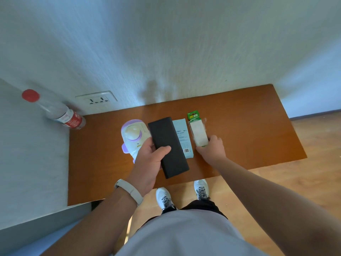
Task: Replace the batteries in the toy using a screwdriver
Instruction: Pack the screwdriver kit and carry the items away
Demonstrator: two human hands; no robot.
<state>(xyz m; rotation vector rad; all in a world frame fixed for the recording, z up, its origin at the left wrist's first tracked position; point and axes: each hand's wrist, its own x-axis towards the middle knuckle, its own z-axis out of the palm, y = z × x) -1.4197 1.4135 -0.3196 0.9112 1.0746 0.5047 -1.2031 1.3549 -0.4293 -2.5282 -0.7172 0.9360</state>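
We held a black case in our left hand, thumb pressed across its top face and fingers curled under its left edge. The case was slanted, its far end pointing away from us and its near end over the table's front edge. Our right hand reached out with the forearm stretched over the table, and its thumb and curled fingers gripped the near end of the battery pack, which lay flat on the table.

The battery pack had a clear plastic front and a green card at its far end with yellow lettering that we could not read for sure. A light blue box lay between the case and the pack, partly covered by the case. It showed a barcode near its near corner and lines of small print too fine to read.

The toy, white and purple, lay on the table just left of the case, its near part hidden by our left hand. A pale wristband circled our left wrist. Off to the left stood a bottle with a red cap and a red label whose writing was blurred, near a wall socket. Our white shoes stood on the wooden floor.
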